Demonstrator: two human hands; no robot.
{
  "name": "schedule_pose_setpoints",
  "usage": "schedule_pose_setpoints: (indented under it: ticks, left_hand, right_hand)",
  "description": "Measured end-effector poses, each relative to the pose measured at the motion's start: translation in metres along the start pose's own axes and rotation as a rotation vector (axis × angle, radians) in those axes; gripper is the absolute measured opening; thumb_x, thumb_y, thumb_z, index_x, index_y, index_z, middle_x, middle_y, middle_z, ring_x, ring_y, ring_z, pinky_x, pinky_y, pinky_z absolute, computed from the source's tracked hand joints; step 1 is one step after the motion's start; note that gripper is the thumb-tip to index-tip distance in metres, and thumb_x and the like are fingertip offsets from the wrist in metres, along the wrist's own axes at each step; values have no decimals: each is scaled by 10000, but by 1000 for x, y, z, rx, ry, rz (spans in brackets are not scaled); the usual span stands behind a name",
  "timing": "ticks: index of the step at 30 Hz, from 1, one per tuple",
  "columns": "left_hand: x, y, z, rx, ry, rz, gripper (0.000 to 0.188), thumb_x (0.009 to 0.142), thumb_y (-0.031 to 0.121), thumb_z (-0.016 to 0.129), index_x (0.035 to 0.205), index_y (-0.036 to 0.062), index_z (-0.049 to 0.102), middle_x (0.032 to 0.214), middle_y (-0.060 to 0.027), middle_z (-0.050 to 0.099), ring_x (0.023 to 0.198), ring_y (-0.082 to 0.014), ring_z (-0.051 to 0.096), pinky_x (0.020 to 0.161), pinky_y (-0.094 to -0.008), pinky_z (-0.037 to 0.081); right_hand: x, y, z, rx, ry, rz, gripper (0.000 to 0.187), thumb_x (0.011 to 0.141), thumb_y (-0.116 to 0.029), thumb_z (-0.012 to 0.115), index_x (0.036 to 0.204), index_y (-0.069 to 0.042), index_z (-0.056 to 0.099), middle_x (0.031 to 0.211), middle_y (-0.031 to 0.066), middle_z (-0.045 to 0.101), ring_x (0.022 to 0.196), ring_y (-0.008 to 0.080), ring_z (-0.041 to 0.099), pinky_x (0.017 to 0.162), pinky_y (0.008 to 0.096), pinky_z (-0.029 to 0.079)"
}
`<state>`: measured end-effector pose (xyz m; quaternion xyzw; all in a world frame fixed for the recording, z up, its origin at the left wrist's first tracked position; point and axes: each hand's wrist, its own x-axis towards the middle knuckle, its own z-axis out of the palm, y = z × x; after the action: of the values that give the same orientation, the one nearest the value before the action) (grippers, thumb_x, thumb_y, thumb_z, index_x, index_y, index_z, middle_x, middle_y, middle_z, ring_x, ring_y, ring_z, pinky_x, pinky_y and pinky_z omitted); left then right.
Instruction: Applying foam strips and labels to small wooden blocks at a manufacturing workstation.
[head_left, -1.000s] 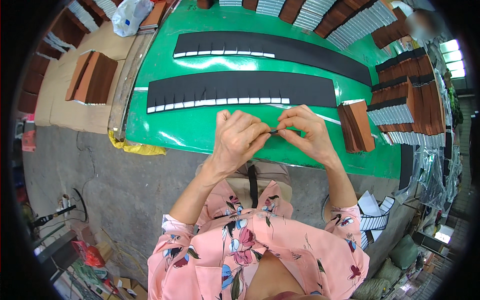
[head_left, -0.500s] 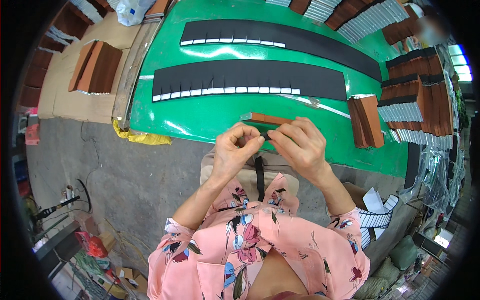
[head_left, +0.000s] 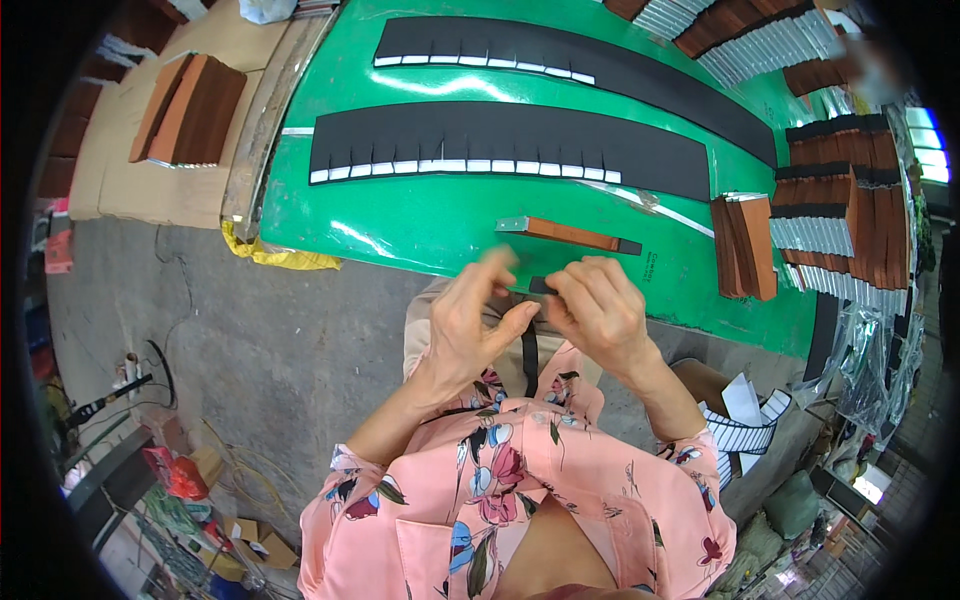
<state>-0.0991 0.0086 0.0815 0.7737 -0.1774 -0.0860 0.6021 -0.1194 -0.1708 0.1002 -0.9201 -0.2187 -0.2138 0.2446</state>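
Observation:
Near the green table's (head_left: pixel 420 235) front edge, my right hand (head_left: pixel 603 310) pinches a small black piece (head_left: pixel 543 285). My left hand (head_left: pixel 468 318) is just left of it, thumb and fingers apart and the fingertips blurred; nothing shows between them. Beyond both hands lies a narrow brown block (head_left: pixel 565 233) with a silvery left end and a black right end. Farther back, a long black strip (head_left: pixel 520 140) carries a row of white tabs along its near edge. A second black strip (head_left: pixel 500 42) with similar tabs lies behind it.
Brown blocks (head_left: pixel 745 245) stand at the table's right, beside larger stacks (head_left: pixel 830 190). More brown blocks (head_left: pixel 195 110) rest on a cardboard-covered surface at left. A yellow plastic sheet (head_left: pixel 270 255) hangs by the table's left corner. A bin (head_left: pixel 700 380) with white strips stands at lower right.
My left hand has opened and come away from the small black piece, which stays in my right hand. The brown block, partly hidden before, now shows fully. The view has shifted slightly.

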Motion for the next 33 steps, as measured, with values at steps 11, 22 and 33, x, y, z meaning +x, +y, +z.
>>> schedule_pose_setpoints:
  ticks: [11,22,33]
  left_hand:
    - [50,-51,9,72,78,202,338,759,117,725,1073,35,631,1066,-111,618,950,-237,600,791,-326,478]
    - [55,-55,13,102,86,198,241,753,76,708,985,46,650,999,-87,628,913,-238,591,778,-334,469]
    - [55,-57,14,126,90,205,235,753,92,705,975,48,643,991,-81,625,932,-245,580,819,-350,434]
  right_hand:
    - [20,32,5,166,-61,325,225,676,-45,741,881,-19,652,825,80,648,759,239,604,646,341,485]
    - [27,38,13,221,-145,331,218,667,-15,732,869,-14,651,813,89,625,731,236,592,617,334,488]
    - [29,39,13,208,-160,331,207,673,-28,727,867,-13,655,797,84,623,716,233,585,613,335,482]
